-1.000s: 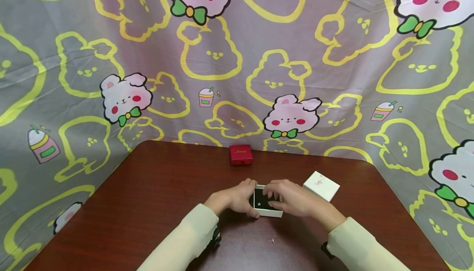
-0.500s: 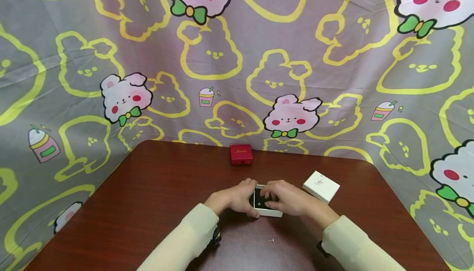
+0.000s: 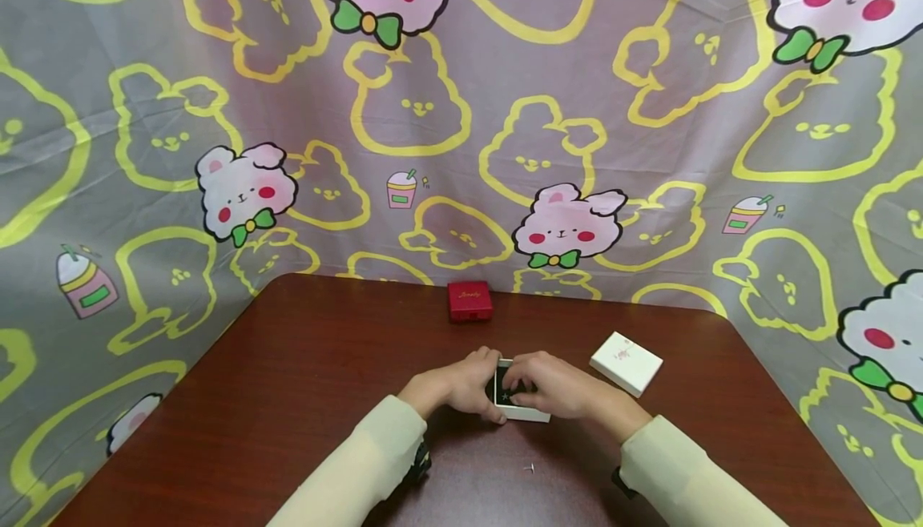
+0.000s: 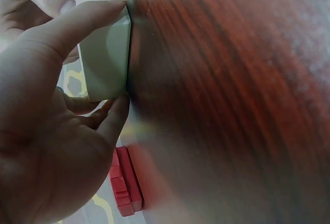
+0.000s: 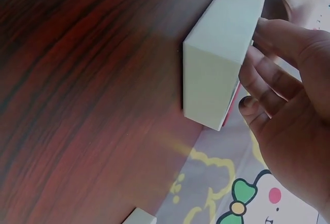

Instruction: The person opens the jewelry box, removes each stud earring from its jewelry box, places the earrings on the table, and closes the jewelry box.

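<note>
Your two pale sleeves (image 3: 353, 463) are closest, and a dark strap thing (image 3: 623, 483) peeks out under the right one. Between your arms, a tiny shiny bit (image 3: 530, 468) with a thin stem lies on the red-brown table (image 3: 303, 359).

A little past it is the open white box (image 3: 528, 414), sitting flat on the table. Your left hand (image 3: 470, 385) holds the box by its left side. The thumb is at the near corner and the fingers are at the far one, with a wide space between them for the box to fit in.

Inside the box is a black lining (image 3: 501, 383), with a small star (image 3: 505, 396) on it. Your right hand (image 3: 566, 383) comes over the box from the right. Its fingers are bent, and the thumb and fingertips are close together, right by the star. I can't tell if they pinch it.

Farther off to the right, a flat white lid (image 3: 626, 363) with a little red drawing lies on the table, apart from your hand. Near the back edge sits a red box (image 3: 469, 301) with gold writing. Behind everything hangs a gray cloth (image 3: 447, 94) with bunny faces and yellow lines.
</note>
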